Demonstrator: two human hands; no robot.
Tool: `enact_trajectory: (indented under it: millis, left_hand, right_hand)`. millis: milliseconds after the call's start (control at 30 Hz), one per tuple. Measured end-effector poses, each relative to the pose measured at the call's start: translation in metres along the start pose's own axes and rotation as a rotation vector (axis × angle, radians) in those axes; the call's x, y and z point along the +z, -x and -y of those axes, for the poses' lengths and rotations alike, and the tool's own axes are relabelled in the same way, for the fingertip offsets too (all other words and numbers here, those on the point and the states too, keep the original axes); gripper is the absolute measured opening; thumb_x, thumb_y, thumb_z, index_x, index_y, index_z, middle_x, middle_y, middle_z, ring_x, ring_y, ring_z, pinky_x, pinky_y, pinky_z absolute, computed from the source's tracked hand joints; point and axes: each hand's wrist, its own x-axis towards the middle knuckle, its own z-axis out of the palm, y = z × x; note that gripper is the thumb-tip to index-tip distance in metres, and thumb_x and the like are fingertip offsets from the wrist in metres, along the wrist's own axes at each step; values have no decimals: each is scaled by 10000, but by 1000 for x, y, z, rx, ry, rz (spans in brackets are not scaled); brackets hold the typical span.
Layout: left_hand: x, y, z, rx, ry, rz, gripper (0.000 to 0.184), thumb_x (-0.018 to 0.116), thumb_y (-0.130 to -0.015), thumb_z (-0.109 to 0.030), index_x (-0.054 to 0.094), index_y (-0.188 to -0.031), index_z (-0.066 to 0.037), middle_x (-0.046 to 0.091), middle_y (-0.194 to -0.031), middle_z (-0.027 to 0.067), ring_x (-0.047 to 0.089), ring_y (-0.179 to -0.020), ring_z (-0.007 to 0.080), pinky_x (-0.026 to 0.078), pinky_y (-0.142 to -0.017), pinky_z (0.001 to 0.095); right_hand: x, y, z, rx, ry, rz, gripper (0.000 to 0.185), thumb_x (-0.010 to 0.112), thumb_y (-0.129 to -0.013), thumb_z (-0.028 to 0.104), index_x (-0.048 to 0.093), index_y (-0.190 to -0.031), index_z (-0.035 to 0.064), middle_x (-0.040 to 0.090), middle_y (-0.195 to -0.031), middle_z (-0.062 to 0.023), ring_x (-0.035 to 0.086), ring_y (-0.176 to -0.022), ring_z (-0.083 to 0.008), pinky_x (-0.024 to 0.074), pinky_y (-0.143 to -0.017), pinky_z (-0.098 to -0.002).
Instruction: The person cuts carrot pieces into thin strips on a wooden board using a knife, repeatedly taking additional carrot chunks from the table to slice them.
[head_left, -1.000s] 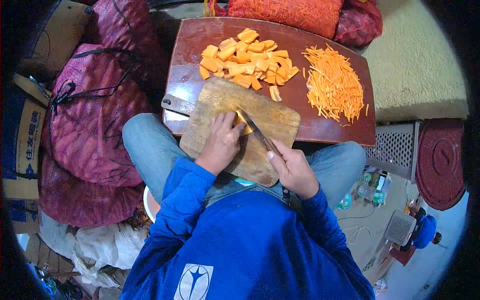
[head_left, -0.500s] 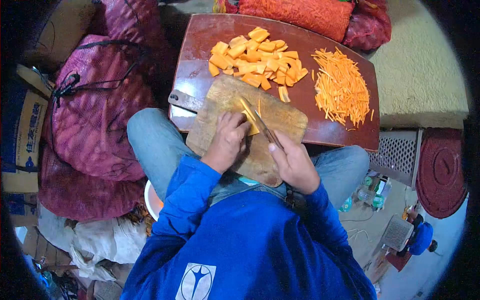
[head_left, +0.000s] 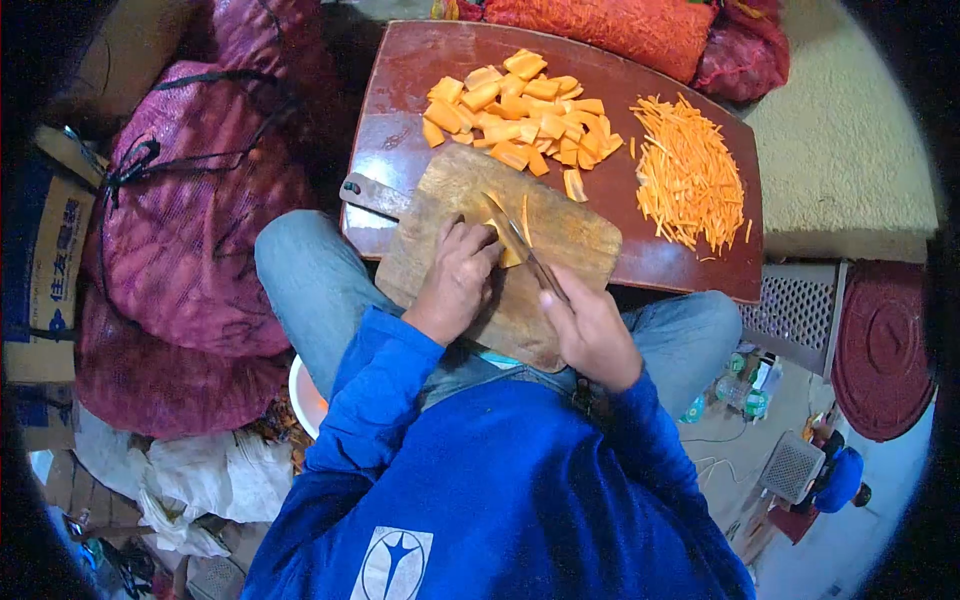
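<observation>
On a wooden cutting board (head_left: 560, 228) over the lap, my left hand (head_left: 458, 275) presses a small orange vegetable piece (head_left: 508, 256) with bent fingers. My right hand (head_left: 590, 330) grips a knife (head_left: 522, 240) by its handle, and the blade lies along the piece's right side. A thin orange strip (head_left: 526, 215) rests on the board just right of the blade. Beyond the board, a heap of orange slices (head_left: 530, 110) and a pile of thin orange shreds (head_left: 690, 175) lie on the red-brown table (head_left: 400, 75). The blade partly hides the held piece.
Red mesh sacks (head_left: 200, 210) stand at the left, beside a cardboard box (head_left: 55, 260). A flat metal blade-like tool (head_left: 375, 195) sticks out left of the board. A white basin (head_left: 303, 395) is by the left knee. An orange mesh sack (head_left: 610, 30) lies behind the table.
The view has shifted, so the table and board sit slightly higher and farther right. A thin strip now lies right of the blade, and the held piece shows narrower.
</observation>
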Motion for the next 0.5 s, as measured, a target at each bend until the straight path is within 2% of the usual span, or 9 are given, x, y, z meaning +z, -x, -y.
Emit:
enact_trajectory:
  millis: [33,100,167,333,500]
  left_hand:
    - [-1,-1,0,0,11,22,386,720,-695,18,734,-1080,12,624,-1130,175,594,-1098,386,404,-1112,553]
    - [-5,-6,-3,8,22,42,397,725,-690,15,738,-1087,7,627,-1128,170,592,-1108,383,402,-1107,551]
    - [-9,-6,-12,-49,-99,40,401,729,-698,-8,747,-1099,-9,623,-1095,162,586,-1127,364,408,-1064,525]
    - [-13,-6,-14,-74,-91,59,359,716,-726,-36,758,-1082,-24,634,-1092,132,583,-1102,333,408,-967,492]
    - [-10,0,-8,-34,-97,-14,311,691,-752,-36,764,-1054,-26,649,-1082,103,590,-1055,314,404,-934,477]
  right_hand:
    - [-3,7,6,81,23,17,356,594,-1048,204,568,-1363,38,684,-939,-365,679,-916,-556,537,-794,-614]
    - [4,11,0,108,68,42,362,595,-1047,201,569,-1367,34,685,-962,-368,678,-934,-555,537,-799,-610]
    - [9,7,-5,142,111,60,368,596,-1046,199,570,-1372,29,685,-985,-371,677,-952,-553,537,-803,-607]
    - [21,-34,-14,-24,70,24,356,583,-1053,199,573,-1362,21,691,-1007,-364,674,-939,-563,531,-794,-619]
    - [2,-4,1,43,-33,35,380,592,-1055,205,565,-1385,19,700,-1051,-346,672,-961,-560,536,-816,-603]
